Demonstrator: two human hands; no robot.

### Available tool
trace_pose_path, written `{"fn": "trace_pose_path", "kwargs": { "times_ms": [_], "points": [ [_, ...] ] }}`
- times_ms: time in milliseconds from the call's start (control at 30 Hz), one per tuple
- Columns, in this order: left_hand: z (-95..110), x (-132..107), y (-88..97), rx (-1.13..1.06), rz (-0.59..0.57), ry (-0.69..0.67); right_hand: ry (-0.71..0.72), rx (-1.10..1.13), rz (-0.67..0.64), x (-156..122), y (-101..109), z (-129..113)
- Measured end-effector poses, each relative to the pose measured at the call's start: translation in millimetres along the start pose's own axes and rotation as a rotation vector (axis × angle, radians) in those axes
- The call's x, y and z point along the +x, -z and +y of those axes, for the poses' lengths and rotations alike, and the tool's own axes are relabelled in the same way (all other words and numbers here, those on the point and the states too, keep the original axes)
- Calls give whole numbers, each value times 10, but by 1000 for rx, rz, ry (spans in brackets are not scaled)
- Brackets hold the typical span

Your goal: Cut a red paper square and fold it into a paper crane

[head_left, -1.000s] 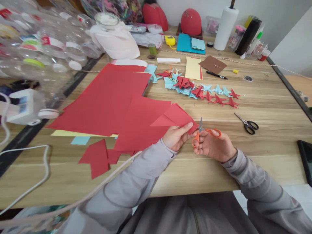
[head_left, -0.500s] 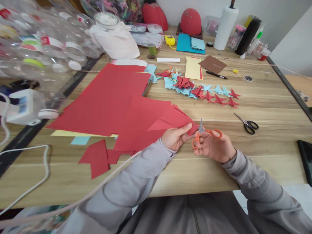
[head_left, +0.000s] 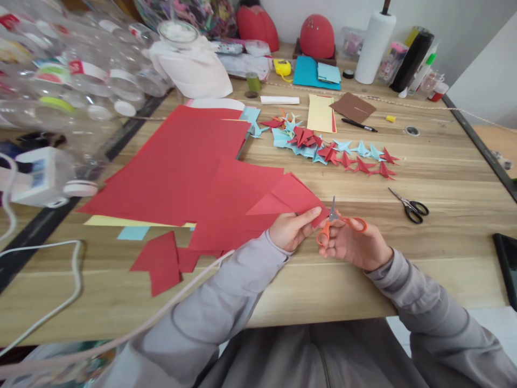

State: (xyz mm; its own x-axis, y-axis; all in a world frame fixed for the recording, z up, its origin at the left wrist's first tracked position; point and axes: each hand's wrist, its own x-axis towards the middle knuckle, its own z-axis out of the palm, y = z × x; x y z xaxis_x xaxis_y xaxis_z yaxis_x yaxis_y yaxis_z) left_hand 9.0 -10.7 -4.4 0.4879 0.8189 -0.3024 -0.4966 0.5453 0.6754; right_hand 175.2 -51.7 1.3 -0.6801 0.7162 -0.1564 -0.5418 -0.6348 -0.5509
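Small red paper [head_left: 297, 195] overlapped right side of big red sheets [head_left: 173, 156] | I had left hand [head_left: 286, 231] pinched on it, right hand [head_left: 358, 247] hooked in orange scissors [head_left: 332, 216] | left thumb [head_left: 310, 216] just slid slightly cornerward; cut seemed barely advanced | one blade looked hidden, couldn't tell if biting; black gadget [head_left: 506, 267] cut off at right

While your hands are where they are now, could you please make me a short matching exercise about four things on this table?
1. orange-handled scissors
2. black-handled scissors
3. tape measure
4. red paper beside the orange blades

A. yellow, near the blue paper
B. pinched in the left hand
C. lying beyond the right hand, pointing away from the person
D. held in the right hand

Pairs: 1-D, 2-C, 3-A, 4-B
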Motion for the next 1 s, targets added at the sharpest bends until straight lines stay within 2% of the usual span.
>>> {"fn": "trace_pose_path", "kwargs": {
  "times_ms": [300, 567, 800, 1000],
  "points": [
    [30, -12, -59, -31, 126, -33, 4, 6, 11, 1, 4, -19],
    [37, 5, -68, 40, 58, -200, -6, 10, 16, 3, 15, -21],
    [3, -8, -98, 69, 124, -208, -16, -21, 31, 6, 10, -18],
    [-36, 13, -30, 80, 126, -123, -14, -12, 34, 1, 48, -16]
  ]
}}
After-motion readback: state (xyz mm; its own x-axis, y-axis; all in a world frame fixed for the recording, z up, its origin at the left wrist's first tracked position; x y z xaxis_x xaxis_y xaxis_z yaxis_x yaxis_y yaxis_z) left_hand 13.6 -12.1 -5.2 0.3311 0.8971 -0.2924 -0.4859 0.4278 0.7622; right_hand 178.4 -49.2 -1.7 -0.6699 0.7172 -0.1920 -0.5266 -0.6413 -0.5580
